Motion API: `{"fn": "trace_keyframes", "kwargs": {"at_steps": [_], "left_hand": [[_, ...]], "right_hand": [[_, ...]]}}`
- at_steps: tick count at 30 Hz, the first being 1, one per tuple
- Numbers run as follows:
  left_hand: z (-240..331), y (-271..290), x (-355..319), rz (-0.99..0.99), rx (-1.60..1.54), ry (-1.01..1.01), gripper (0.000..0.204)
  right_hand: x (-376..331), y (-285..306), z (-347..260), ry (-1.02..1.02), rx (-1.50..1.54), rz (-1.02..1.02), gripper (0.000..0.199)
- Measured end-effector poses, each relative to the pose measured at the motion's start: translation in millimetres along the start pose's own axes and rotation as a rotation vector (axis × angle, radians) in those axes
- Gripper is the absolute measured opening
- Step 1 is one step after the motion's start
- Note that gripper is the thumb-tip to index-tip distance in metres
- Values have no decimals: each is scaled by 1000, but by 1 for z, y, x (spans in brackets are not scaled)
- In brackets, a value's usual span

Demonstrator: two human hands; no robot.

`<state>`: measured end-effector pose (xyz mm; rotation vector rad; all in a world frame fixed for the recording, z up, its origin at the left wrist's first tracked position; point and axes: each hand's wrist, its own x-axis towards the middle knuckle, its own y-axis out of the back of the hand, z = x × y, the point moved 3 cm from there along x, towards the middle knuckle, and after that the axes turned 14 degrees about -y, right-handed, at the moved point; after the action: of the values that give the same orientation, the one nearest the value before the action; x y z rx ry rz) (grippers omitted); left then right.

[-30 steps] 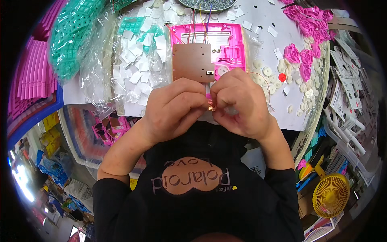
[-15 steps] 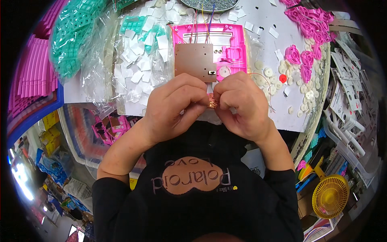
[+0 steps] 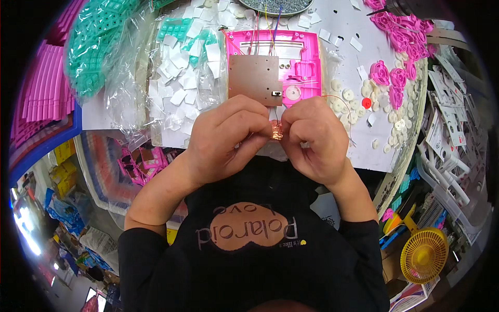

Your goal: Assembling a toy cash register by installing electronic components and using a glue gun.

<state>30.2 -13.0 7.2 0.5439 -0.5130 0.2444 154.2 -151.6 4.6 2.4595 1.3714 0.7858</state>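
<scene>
A small shiny copper-coloured piece (image 3: 277,130), perhaps a coil of wire, shows between my two hands. My left hand (image 3: 227,138) is closed in a pinch at its left side. My right hand (image 3: 317,136) is closed too, thumb and fingers together just right of it; what these fingers grip is hidden. A thin wire runs up from the piece toward a brown circuit board (image 3: 253,79) with a small black-and-white switch (image 3: 277,93). The board lies over the left part of a pink plastic casing (image 3: 312,52), just beyond my fingers, with coloured wires (image 3: 271,37) at its far edge.
White paper pieces (image 3: 176,78) and green keypads (image 3: 93,57) in clear plastic lie left. To the right are pink plastic parts (image 3: 397,80), cream discs (image 3: 399,127) and one red disc (image 3: 366,103). A metal tray of screws (image 3: 278,6) stands at the back. A yellow fan (image 3: 423,255) is lower right.
The view has shifted slightly, so the table things sit a little further right. My right fingers have drawn slightly away from the copper piece, and more of it shows.
</scene>
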Motion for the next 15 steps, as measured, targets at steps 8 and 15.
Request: {"fn": "trace_keyframes", "kwargs": {"at_steps": [8,15], "left_hand": [[-3,-2,-2,-9,3,-17,25],[-2,-1,-4,-28,3,-10,24]], "right_hand": [[-1,-5,2,-49,-11,-86,36],[-5,-6,6,-48,-92,-131,35]]}}
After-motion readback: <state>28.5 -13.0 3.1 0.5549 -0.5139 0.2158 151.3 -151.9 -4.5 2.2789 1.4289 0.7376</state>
